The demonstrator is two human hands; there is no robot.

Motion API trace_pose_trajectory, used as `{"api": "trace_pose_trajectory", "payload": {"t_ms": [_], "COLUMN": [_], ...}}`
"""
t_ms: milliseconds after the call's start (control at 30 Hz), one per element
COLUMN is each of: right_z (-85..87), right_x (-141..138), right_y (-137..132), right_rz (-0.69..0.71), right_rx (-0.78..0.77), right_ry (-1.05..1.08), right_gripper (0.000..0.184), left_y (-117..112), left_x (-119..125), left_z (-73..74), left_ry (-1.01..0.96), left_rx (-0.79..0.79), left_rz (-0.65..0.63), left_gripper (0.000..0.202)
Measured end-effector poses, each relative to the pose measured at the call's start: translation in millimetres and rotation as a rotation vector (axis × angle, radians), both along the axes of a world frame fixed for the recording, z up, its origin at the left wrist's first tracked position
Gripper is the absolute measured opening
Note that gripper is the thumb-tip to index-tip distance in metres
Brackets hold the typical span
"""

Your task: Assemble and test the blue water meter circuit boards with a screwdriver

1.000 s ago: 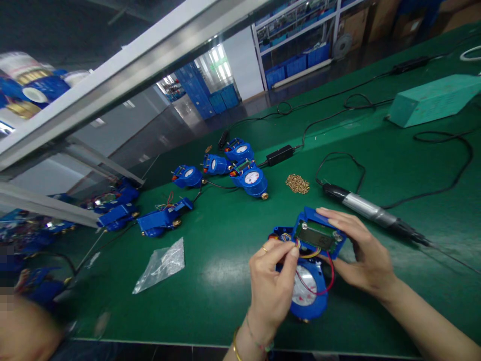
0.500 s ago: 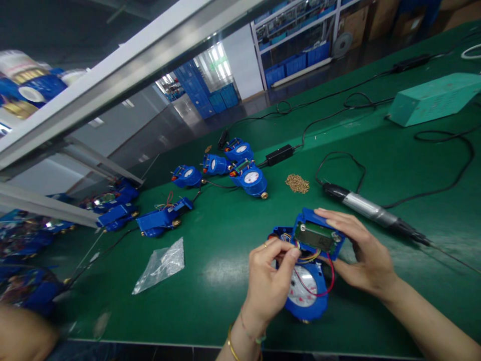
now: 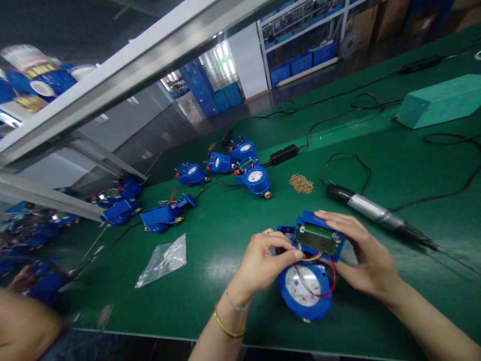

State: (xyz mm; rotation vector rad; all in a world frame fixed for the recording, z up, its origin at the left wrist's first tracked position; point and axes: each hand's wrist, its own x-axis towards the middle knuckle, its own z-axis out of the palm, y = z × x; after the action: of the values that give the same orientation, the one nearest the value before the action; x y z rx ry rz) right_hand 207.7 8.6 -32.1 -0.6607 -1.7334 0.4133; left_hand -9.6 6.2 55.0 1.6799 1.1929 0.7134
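A blue water meter with a round white dial stands on the bench in front of me. Above its dial, my right hand grips a blue display housing, tilted up, with a circuit board and screen inside. Thumb and fingers of my left hand pinch together at the thin coloured wires by the housing's left lower edge; the fingertips partly hide them. A red wire loops down from the housing over the dial.
Several blue meters stand farther back, beside a pile of small brass screws. An electric screwdriver lies to the right, its cord trailing. A plastic bag lies left. A green box sits at back right. Another person's arm shows lower left.
My left hand has turned, its wrist dropping lower and left, while its fingertips stay at the wires. The right hand keeps the housing in nearly the same place. The view has shifted slightly.
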Motion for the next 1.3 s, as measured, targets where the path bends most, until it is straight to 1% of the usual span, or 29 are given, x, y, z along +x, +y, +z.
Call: {"api": "trace_pose_trajectory", "payload": {"t_ms": [100, 167, 233, 333, 433, 467, 533, 600, 700, 767, 800, 1067, 1200, 1267, 1300], "right_z": [0.8, -0.2, -1.2, 0.7, 7.5, 10.0, 13.7, 14.4, 11.4, 9.3, 8.9, 14.3, 16.1, 19.0, 21.8], "right_x": [0, 0, 1, 4, 7, 8, 9, 8, 6, 5, 5, 2, 0, 4, 8], "right_y": [0, 0, 0, 2, 5, 6, 8, 9, 9, 8, 7, 5, 6, 7, 8], "right_rz": [0.019, 0.023, 0.025, 0.038, 0.07, 0.085, 0.118, 0.139, 0.142, 0.147, 0.151, 0.136, 0.134, 0.135, 0.134], "right_rx": [-0.013, -0.023, -0.04, -0.08, -0.115, -0.125, -0.154, -0.196, -0.259, -0.284, -0.29, -0.296, -0.32, -0.374, -0.423], "right_ry": [-0.004, -0.003, -0.003, 0.004, 0.006, 0.005, 0.0, -0.013, -0.037, -0.035, -0.032, -0.027, -0.036, -0.053, -0.085], "right_gripper": [0.072, 0.072, 0.07, 0.068, 0.067, 0.066, 0.063, 0.061, 0.062, 0.063, 0.064, 0.062, 0.062, 0.062, 0.065], "left_y": [8, 11, 11, 8, 8, 10, 17, 27, 42, 48, 50, 49, 48, 48, 47], "left_x": [-5, -5, -4, -1, -1, -3, -7, -13, -21, -23, -24, -21, -22, -21, -21], "left_z": [1.7, 2.3, 2.4, 1.1, -3.1, -5.1, -9.2, -13.0, -17.0, -19.1, -20.3, -31.0, -33.9, -35.5, -36.5], "left_ry": [-0.014, -0.003, 0.056, 0.126, 0.095, 0.079, 0.048, 0.007, -0.081, -0.153, -0.182, -0.452, -0.48, -0.463, -0.452], "left_rx": [-0.024, -0.006, 0.047, 0.18, 0.327, 0.382, 0.484, 0.532, 0.474, 0.378, 0.331, -0.013, -0.042, -0.02, -0.004], "left_rz": [-0.105, -0.138, -0.146, -0.106, -0.003, 0.021, 0.0, -0.106, -0.286, -0.353, -0.367, -0.346, -0.333, -0.313, -0.296], "left_gripper": [0.017, 0.017, 0.016, 0.018, 0.009, 0.011, 0.038, 0.059, 0.071, 0.077, 0.078, 0.074, 0.073, 0.071, 0.07]}}
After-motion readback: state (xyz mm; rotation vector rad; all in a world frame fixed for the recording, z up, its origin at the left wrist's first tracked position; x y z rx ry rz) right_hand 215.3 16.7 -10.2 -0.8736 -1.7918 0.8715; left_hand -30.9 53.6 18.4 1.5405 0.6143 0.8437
